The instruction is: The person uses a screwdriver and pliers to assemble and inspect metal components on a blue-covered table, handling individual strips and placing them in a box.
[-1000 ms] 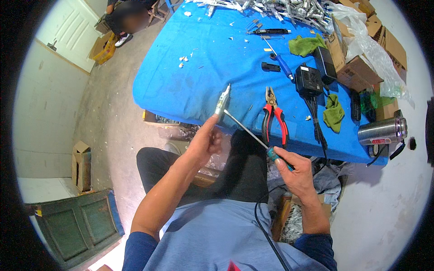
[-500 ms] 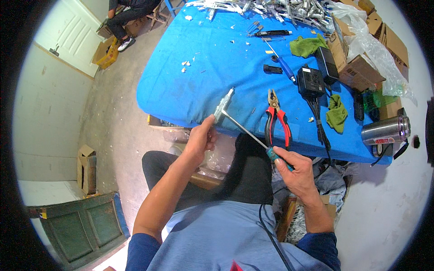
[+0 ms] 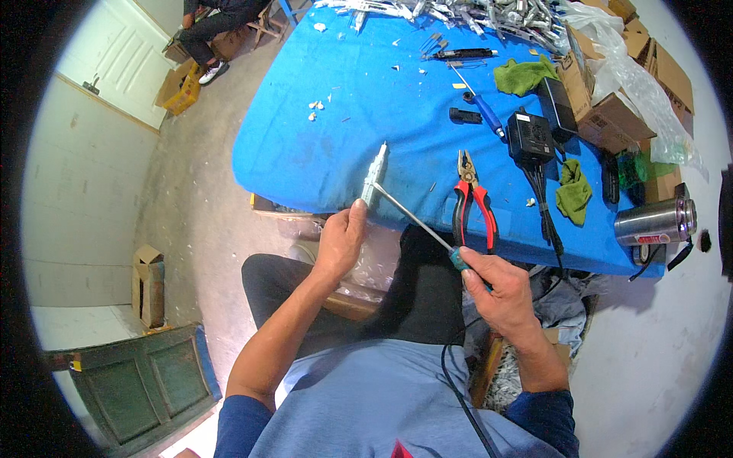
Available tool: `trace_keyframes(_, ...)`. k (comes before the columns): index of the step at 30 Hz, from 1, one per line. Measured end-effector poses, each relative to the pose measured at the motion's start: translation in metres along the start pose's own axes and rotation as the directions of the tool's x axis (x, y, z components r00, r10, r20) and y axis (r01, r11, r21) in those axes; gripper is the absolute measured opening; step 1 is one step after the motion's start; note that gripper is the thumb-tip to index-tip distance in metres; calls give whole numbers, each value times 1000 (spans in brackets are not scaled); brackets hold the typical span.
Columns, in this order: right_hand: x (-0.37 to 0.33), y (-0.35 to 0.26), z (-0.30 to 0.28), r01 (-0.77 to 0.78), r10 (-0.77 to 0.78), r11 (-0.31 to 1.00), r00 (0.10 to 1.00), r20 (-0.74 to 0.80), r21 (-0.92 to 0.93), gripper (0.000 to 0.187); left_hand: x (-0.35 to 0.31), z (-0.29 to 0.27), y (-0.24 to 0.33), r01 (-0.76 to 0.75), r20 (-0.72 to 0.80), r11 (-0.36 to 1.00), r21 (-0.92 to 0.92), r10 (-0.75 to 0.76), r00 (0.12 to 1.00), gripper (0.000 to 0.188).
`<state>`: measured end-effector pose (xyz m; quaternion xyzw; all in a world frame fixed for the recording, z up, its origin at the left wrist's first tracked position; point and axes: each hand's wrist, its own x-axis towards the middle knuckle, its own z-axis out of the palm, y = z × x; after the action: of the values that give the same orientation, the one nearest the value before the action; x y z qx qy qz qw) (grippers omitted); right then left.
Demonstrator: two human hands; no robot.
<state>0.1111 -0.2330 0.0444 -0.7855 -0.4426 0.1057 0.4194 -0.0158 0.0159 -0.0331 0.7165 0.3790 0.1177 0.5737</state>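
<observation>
Between the fingers of my left hand (image 3: 343, 238) is the near end of a slim pale grey metal part (image 3: 373, 174) with a thin pin at its far tip. It points away from me over the front edge of the blue-covered table (image 3: 290, 164). My right hand (image 3: 498, 284) is closed round the teal handle of a screwdriver (image 3: 418, 220). The screwdriver's shaft slants up to the left, and its tip meets the metal part around its middle. Just right of the shaft lie pliers (image 3: 472, 202) with red and black handles.
A blue-handled screwdriver (image 3: 487, 113), a black power adapter (image 3: 531, 137) and green cloths (image 3: 573, 192) lie on the right. A steel flask (image 3: 655, 222) rests by the right edge. Metal parts (image 3: 489, 14) pile up at the back beside cardboard boxes (image 3: 611, 122). Someone's legs (image 3: 217, 34) show far left.
The metal part has turned more upright, its far tip shifting slightly left. My left hand has rolled a little, its thumb now along the part. The screwdriver stays against it.
</observation>
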Motion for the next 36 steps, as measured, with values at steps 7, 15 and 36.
trace_keyframes(7, 3, -13, 4, -43, 44, 999, 999, 32, -31, 30, -2, 3, 2, -29, -58, 985, 168, 39, 998, 69)
trace_keyframes(15, 8, -21, 6, -7, 11, 997, 999, 44, -81, 32, 4, 6, -13, 19, -14, 999, -48, -20, 1000, 59)
trace_keyframes(36, 36, -51, -19, 135, -77, 941, 979, 191, -311, 35, 3, 14, -7, 196, 74, 919, -342, -181, 981, 55)
